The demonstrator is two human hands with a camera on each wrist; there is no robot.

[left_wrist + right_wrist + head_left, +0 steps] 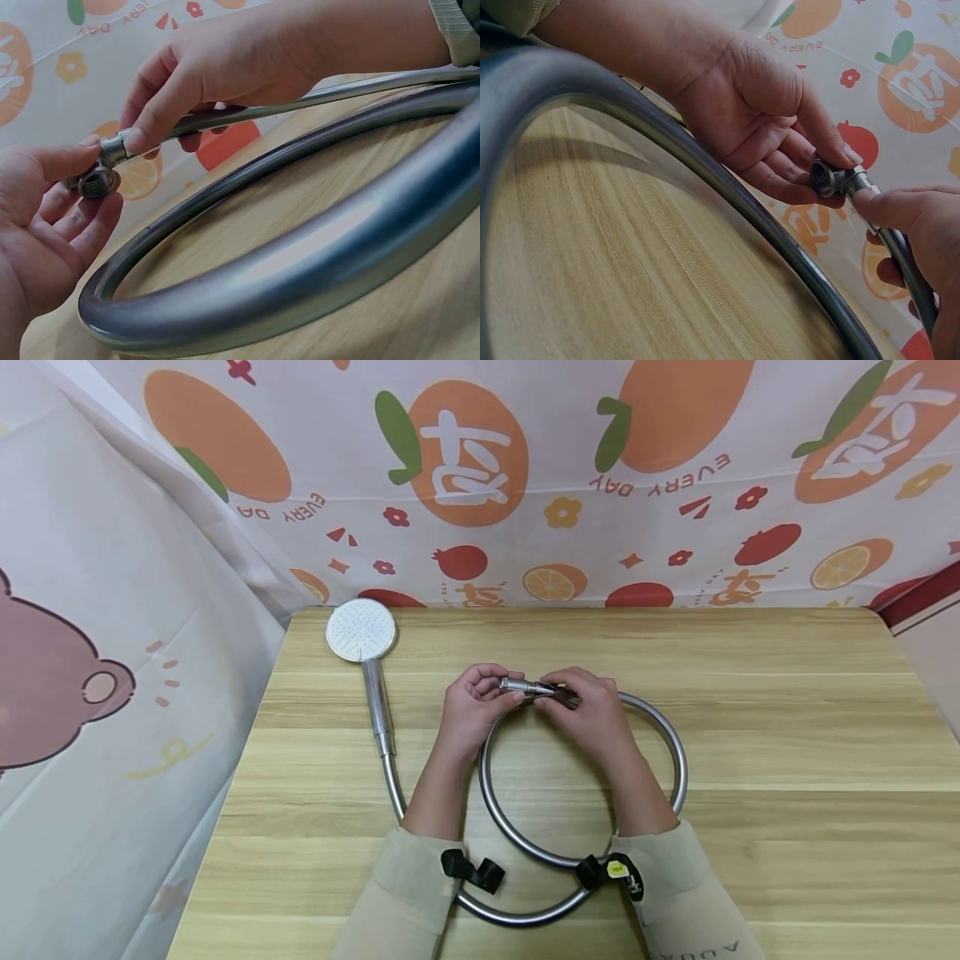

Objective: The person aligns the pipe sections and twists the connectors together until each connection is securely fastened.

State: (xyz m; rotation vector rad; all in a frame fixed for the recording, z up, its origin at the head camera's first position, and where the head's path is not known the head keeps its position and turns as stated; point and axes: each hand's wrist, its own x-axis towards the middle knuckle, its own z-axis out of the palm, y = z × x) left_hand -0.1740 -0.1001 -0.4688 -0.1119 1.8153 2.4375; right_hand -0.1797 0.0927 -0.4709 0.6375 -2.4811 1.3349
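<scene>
A threaded metal pipe fitting point(97, 182) sits between the thumb and fingers of my left hand point(474, 708), which pinches it. Its open threaded mouth shows in both wrist views. My right hand point(596, 714) grips the end of a silver shower hose point(678, 760) close to the fitting, thumb and fingers round its metal connector point(864, 187). Fitting and connector meet end to end; how far they are screwed together cannot be told. The hose loops on the table below my hands. At its other end, left of my left arm, lies a shower head point(361, 631) with its white face up.
A wood-grain table point(787, 735) carries everything. Behind it hangs a white curtain point(570, 543) with orange fruit prints, and another cloth point(187, 677) with a pink figure hangs at the left. Part of the hose passes under my forearms.
</scene>
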